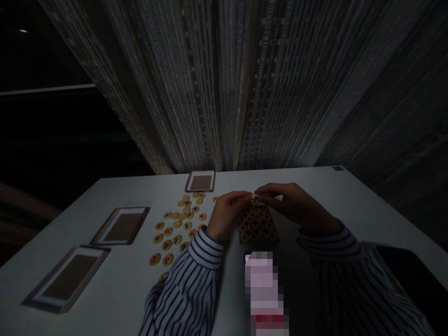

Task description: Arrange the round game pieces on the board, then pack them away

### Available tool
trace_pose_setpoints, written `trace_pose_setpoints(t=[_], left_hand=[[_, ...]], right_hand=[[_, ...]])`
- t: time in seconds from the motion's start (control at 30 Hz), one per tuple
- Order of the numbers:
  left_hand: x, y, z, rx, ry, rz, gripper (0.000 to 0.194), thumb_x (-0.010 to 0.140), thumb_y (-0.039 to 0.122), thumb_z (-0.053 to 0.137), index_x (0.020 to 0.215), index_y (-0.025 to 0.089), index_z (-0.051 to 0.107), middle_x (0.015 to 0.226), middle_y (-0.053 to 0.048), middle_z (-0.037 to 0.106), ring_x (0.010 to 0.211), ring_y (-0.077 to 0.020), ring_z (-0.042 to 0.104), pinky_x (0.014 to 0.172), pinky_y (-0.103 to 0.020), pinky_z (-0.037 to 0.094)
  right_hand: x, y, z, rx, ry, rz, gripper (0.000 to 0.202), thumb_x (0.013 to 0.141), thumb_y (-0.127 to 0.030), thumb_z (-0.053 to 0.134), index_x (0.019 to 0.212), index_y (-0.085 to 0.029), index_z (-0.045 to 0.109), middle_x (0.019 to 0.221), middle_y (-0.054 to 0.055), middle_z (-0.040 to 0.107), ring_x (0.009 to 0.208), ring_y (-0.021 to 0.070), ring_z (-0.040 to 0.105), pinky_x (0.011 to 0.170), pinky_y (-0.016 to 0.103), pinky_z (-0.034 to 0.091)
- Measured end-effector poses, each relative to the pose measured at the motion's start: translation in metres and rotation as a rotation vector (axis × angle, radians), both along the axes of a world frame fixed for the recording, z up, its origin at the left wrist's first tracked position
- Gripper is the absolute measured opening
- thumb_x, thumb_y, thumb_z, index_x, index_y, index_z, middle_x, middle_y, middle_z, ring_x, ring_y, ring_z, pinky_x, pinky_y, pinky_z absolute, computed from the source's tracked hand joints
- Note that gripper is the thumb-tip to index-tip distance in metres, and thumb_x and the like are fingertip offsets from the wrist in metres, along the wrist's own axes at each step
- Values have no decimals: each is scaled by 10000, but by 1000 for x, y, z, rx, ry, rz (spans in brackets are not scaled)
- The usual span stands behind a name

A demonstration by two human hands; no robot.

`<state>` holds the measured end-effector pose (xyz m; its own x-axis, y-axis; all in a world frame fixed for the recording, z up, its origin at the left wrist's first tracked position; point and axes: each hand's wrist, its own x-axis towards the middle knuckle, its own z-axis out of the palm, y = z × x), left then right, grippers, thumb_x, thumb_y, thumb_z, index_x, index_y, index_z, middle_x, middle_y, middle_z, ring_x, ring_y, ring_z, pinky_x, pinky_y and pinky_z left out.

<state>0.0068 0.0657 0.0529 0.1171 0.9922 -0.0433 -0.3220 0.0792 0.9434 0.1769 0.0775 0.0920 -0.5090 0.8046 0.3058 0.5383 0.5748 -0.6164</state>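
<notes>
Fingers (pixel 271 189) partly hide round piece (pixel 254 198); marking unclear.

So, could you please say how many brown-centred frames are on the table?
3: far frame at the back, middle frame at left, near frame at front left.

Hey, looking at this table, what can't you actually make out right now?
All in the head view:
Held piece: marking too small and dim to read, partly covered by the left hand and right hand.
Box of pieces: partly hidden behind the left hand.
Nearest loose piece: partly covered by the left sleeve.
Pixelated item: details blurred by blocks.
Dark object: cut off by the right edge.
</notes>
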Motion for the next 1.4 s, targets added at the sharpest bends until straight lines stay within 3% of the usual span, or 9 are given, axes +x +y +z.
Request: trace_pose_setpoints(t=[0.1, 0.23, 0.43, 0.67, 0.93, 1.4], left_hand=[[0, 1, 0, -11, -27, 6, 258, 583, 265, 746, 784, 117, 681, 716, -39, 690, 679, -128, 615, 713, -279, 479], [-1, 1, -2, -21, -29, -3, 263, 577, 255, 745, 790, 115, 678, 692, -32, 684, 676, -128, 613, 700, -269, 474], [-2, 4, -7, 1, 65, -7, 213, 635, 241, 698, 803, 114, 670, 727, -36, 684, 688, -129, 616, 710, -273, 477], [-10, 7, -3, 143, 528, 78, 263, 740, 205, 595, 972, 88, 634, 721, -46, 668, 664, -130, 604, 661, -257, 475], [-21, 7, -12, 418, 1240, 147, 307, 796, 212, 535, 1076, 102, 598, 1000, -128, 654, 941, -218, 603, 866, -358, 450], [-27, 6, -13, 348, 1577, -10, 259, 837, 242, 474, 1045, 142, 592, 1030, -127, 634, 1015, -226, 568, 867, -324, 419]], right_hand=[[1, 0, -2, 90, -30, 57, 238, 807, -315, 562, 989, -180, 636, 901, 35, 690, 796, 141, 619, 708, 247, 464], [-1, 2, -6, 229, -140, 24, 231, 777, -295, 599, 967, -170, 639, 875, 60, 678, 787, 169, 603, 714, 294, 463], [-4, 5, -9, 270, -246, 13, 224, 780, -290, 590, 951, -154, 640, 862, 73, 670, 785, 176, 596, 713, 297, 455], [1, 17, -23, 176, -399, -27, 245, 786, -273, 549, 977, -151, 642, 901, 81, 671, 827, 188, 599, 746, 294, 438], [3, 28, -38, 15, -616, -35, 262, 793, -285, 500, 969, -153, 644, 917, 88, 679, 814, 192, 607, 692, 275, 418], [-3, 33, -53, 23, -796, -47, 279, 800, -276, 440, 960, -180, 648, 948, 97, 665, 860, 213, 597, 629, 280, 392]])
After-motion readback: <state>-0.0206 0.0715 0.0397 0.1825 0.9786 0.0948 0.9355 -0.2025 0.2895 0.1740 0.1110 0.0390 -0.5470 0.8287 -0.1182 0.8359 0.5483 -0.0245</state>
